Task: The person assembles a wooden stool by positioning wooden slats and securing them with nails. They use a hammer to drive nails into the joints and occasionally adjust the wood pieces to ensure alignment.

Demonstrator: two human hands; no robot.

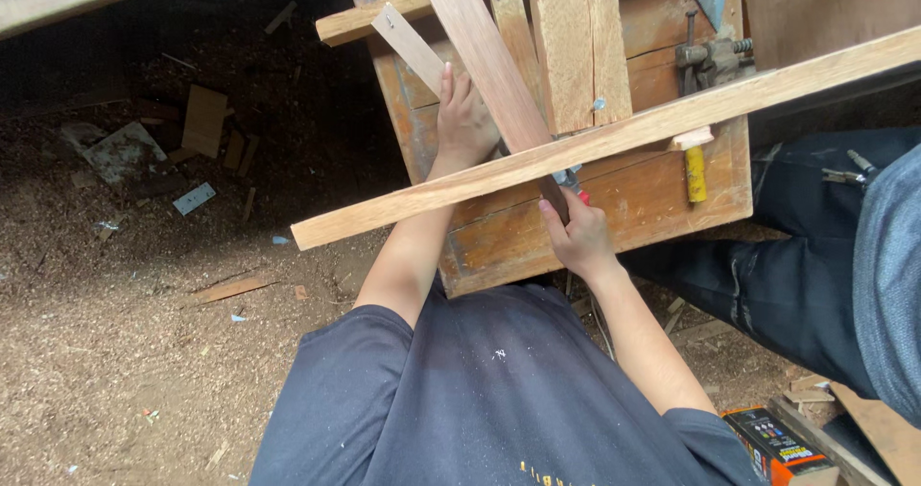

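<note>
My left hand (465,117) lies flat, fingers together, pressing on a reddish-brown board (480,45) that rests slanted on a worn wooden workbench (672,193). A long pale plank (403,203) crosses over the board and the bench from lower left to upper right. Just below the plank, my right hand (578,237) grips a small red-handled tool (574,184), its tip at the spot where the plank crosses the board. What kind of tool it is cannot be told. A thinner pale strip (408,45) lies beside my left hand.
Another person in dark jeans (806,265) stands close at the right. On the bench are a metal clamp (710,54) and a yellow-handled tool (696,174). An orange box (777,448) sits at lower right. Wood offcuts (204,119) lie on the sawdust floor (125,352).
</note>
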